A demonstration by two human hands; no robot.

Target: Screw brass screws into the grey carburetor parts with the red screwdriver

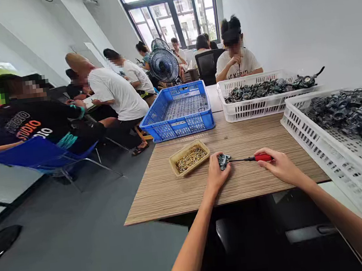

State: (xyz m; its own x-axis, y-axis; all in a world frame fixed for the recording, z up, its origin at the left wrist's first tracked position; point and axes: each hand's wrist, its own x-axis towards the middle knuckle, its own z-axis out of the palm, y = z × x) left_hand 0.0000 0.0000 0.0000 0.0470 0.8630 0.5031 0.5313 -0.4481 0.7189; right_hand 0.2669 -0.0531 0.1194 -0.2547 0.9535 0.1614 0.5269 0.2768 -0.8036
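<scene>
My left hand (215, 174) grips a small dark metal part (224, 161) on the wooden-look tabletop (171, 197). My right hand (279, 166) holds a red-handled screwdriver (263, 157), and its thin shaft reaches across to the part. Just left of the part sits a small tan tray (189, 158) full of brass screws. A white plastic crate (339, 136) heaped with similar dark parts stands to the right of my right hand, and its wall is close to my forearm.
A second white crate (257, 97) of dark parts and a blue plastic crate (178, 112) stand at the table's far end. Several co-workers (114, 90) sit at left and ahead, beside a black fan (163, 65). The grey floor lies left of the table.
</scene>
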